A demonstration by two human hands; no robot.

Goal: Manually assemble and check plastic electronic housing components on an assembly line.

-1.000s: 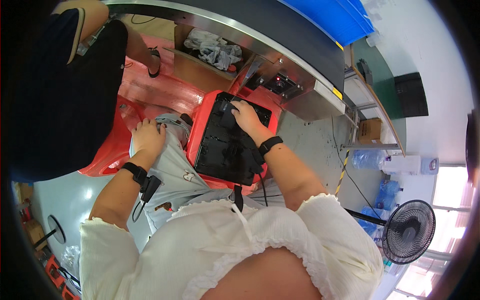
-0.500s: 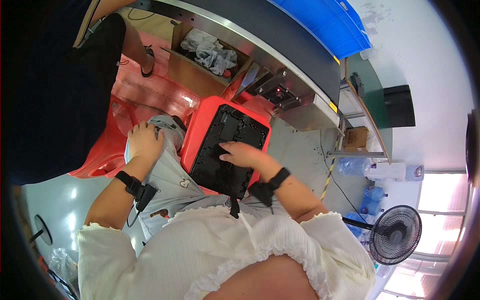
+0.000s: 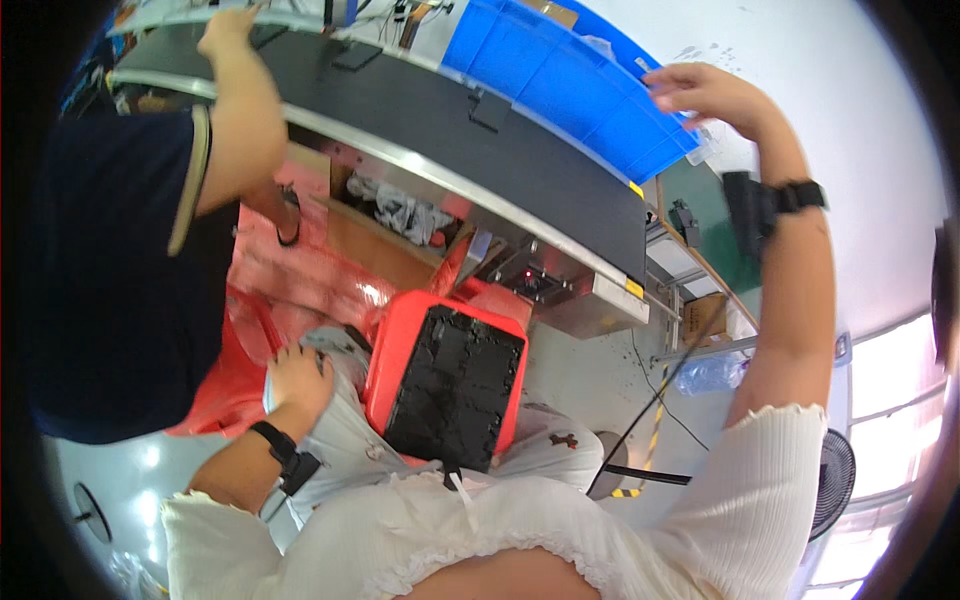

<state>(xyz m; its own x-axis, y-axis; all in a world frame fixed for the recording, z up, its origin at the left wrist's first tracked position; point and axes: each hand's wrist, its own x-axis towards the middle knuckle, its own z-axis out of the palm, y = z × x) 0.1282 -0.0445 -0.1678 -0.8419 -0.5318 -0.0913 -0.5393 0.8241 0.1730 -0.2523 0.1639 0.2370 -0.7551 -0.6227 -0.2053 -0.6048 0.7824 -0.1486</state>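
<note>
A red tray point(image 3: 384, 350) with a black moulded insert point(image 3: 455, 388) lies across my lap. My left hand point(image 3: 298, 378) rests on my left knee beside the tray's left edge, fingers curled, holding nothing. My right hand point(image 3: 706, 93) is raised high to the right, at the end of a blue crate point(image 3: 560, 75) on the far side of a black conveyor belt point(image 3: 440, 130). Its fingers are spread near a clear plastic bag edge point(image 3: 700, 145); whether it grips anything I cannot tell. Both wrists wear black bands.
Another person in a dark shirt point(image 3: 110, 260) stands at my left, their hand point(image 3: 232, 28) on the belt's far end. A cardboard box with rags point(image 3: 400, 215) sits under the conveyor. Red plastic sheeting point(image 3: 300, 280) lies around the floor. A fan point(image 3: 832, 480) stands at the right.
My right hand left the black insert and rose up to the blue crate beyond the belt. The view tilted upward. My left hand stayed on my knee.
</note>
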